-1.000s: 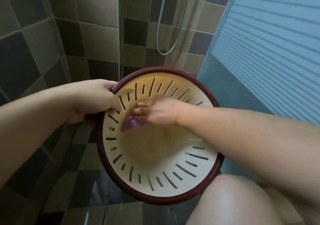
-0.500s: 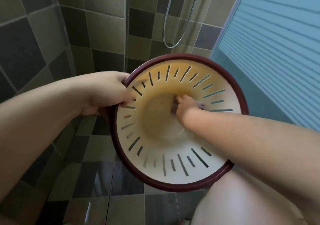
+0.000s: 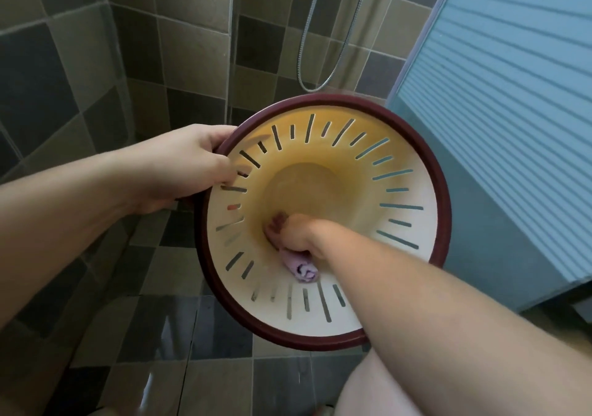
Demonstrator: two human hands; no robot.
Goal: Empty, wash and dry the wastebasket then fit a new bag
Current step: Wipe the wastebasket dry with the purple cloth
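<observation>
Right hand (image 3: pixel 293 231): fingers are curling tight around the purple cloth (image 3: pixel 301 266), pressing it low inside the wastebasket (image 3: pixel 416 165).
Left hand (image 3: pixel 189 167): fingers are clamping the dark red rim, holding it tilted above the tiled floor (image 3: pixel 153 345).
Doing it well: wiping in full circles, covering base and slotted wall, while bracing the rim firmly.

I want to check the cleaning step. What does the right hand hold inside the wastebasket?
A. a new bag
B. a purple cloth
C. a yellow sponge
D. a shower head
B: the right hand grips a purple cloth against the inner wall of the wastebasket.
</observation>
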